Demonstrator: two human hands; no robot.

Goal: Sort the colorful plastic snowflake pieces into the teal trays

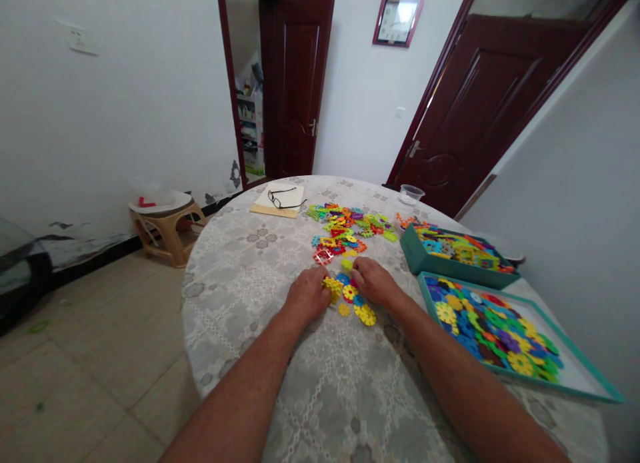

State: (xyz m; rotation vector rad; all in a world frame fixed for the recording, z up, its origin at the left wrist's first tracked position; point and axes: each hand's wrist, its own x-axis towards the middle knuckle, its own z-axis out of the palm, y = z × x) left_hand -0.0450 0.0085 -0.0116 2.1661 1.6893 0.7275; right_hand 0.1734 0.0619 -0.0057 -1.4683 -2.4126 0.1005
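My left hand (309,295) is closed around a cluster of yellow gear-shaped plastic pieces (332,288), just above the patterned tablecloth. Close by on the right, my right hand (373,278) has its fingers curled together at a yellow-green plastic piece (347,265). Loose flower-shaped discs lie between and below the hands, among them a large yellow disc (367,315), a small yellow disc (344,310) and a blue disc (343,278). The right fingertips are partly hidden.
Beyond the hands spreads a pile of colourful plastic pieces (345,224). At the right stand a teal box (417,256) and a teal-rimmed tray (590,383), both holding many pieces. Glasses (275,200) rest on a notebook (263,208). A clear plastic bowl (411,195) sits at the far edge.
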